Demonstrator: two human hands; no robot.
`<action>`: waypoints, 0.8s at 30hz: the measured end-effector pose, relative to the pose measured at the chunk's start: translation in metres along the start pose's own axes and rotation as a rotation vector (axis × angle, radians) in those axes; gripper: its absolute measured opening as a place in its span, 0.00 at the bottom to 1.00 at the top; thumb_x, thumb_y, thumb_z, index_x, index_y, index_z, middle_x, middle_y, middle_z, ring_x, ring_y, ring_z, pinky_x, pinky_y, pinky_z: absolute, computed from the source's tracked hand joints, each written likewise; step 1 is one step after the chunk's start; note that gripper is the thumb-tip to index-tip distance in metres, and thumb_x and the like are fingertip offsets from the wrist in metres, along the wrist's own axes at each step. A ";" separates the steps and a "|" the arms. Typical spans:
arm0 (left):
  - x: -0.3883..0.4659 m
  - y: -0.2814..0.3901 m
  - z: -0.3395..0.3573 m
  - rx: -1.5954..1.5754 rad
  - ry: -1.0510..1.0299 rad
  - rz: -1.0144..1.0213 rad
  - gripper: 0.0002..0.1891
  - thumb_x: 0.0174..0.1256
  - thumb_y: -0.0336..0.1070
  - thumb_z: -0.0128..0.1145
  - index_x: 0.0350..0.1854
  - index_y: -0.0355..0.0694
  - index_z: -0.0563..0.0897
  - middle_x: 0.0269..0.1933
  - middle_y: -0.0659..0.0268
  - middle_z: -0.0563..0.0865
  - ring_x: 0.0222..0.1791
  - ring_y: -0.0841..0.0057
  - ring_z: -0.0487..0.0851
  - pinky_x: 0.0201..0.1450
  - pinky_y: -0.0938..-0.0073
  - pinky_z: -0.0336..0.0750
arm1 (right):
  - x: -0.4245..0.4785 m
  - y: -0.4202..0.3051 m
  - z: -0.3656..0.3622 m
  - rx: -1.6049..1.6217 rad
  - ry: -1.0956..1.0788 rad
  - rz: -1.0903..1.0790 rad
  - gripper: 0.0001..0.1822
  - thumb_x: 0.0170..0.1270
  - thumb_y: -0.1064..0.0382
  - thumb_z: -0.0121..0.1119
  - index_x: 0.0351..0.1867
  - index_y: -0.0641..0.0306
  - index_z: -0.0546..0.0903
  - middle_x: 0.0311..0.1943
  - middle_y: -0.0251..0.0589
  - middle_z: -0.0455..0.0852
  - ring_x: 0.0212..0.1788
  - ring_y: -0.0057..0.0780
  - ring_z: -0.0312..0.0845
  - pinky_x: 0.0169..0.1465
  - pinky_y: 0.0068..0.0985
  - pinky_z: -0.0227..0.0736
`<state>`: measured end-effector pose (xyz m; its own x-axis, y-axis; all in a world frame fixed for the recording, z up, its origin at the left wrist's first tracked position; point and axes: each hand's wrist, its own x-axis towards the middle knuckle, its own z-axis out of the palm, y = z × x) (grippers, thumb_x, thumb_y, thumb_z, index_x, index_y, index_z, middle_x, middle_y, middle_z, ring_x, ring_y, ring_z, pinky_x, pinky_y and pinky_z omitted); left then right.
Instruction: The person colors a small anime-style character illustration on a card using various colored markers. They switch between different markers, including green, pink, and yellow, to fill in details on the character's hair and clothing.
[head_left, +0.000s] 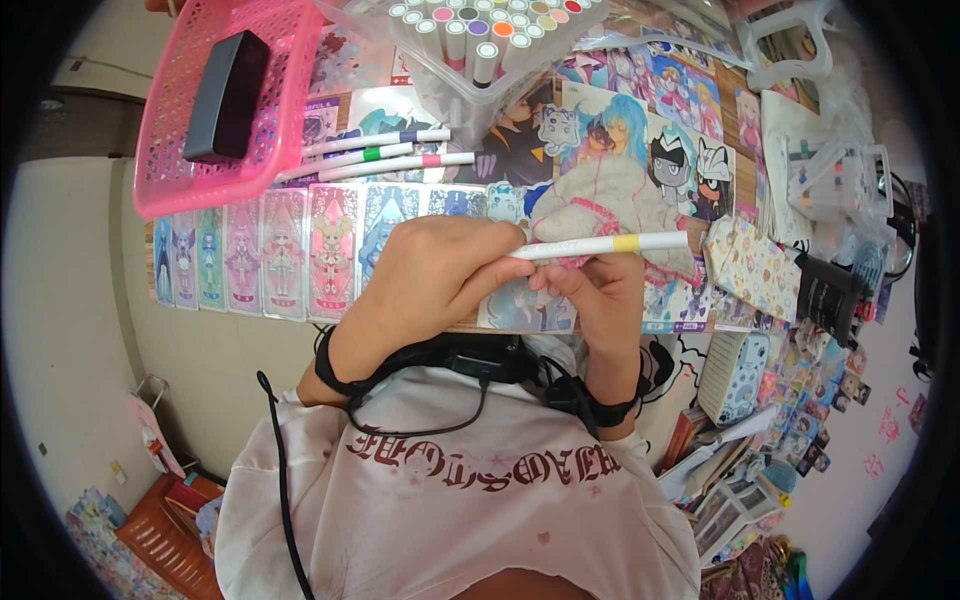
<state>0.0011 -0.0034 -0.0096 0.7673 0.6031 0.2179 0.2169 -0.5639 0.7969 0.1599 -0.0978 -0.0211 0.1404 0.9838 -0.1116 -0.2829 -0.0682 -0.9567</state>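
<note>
My left hand (442, 274) pinches one end of a white marker pen (577, 246) with a yellow band. Faint writing runs along the barrel, which points to the right. Just below the marker, my right hand (607, 300) has its fingers curled in against the edge of a grey-white cloth (611, 195) with pink trim. The cloth is bunched behind the marker, and part of it is hidden by the hand. Both hands are above the table's near edge, with printed cards under them.
Three white markers (390, 154) lie beside a pink plastic basket (289, 161) holding a dark box (227, 97). A clear bin (480, 94) of upright markers stands at the back. Illustrated cards (334, 251) line the front edge. A patterned pouch (754, 266) lies at right.
</note>
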 end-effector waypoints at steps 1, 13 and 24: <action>-0.001 0.000 0.000 -0.005 0.000 0.005 0.09 0.56 0.41 0.54 0.26 0.40 0.75 0.19 0.61 0.75 0.21 0.62 0.75 0.23 0.67 0.67 | 0.000 0.001 0.001 -0.005 0.019 -0.014 0.07 0.53 0.75 0.58 0.35 0.72 0.78 0.28 0.36 0.81 0.31 0.18 0.76 0.33 0.15 0.70; 0.001 0.002 -0.002 0.029 -0.098 0.018 0.11 0.51 0.39 0.60 0.23 0.36 0.75 0.18 0.61 0.72 0.18 0.64 0.72 0.20 0.71 0.63 | 0.001 0.010 -0.005 0.294 0.204 -0.228 0.15 0.56 0.71 0.57 0.44 0.70 0.70 0.34 0.36 0.77 0.33 0.16 0.72 0.37 0.14 0.67; 0.000 0.006 0.003 -0.144 -0.028 -0.078 0.09 0.58 0.38 0.52 0.32 0.36 0.78 0.25 0.57 0.78 0.26 0.61 0.77 0.28 0.69 0.69 | 0.005 0.001 0.000 0.443 0.169 -0.175 0.07 0.59 0.68 0.49 0.36 0.66 0.66 0.25 0.36 0.73 0.26 0.16 0.66 0.32 0.16 0.63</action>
<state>0.0042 -0.0079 -0.0064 0.7687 0.6246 0.1380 0.1894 -0.4284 0.8835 0.1607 -0.0931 -0.0227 0.3631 0.9310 -0.0364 -0.6115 0.2086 -0.7632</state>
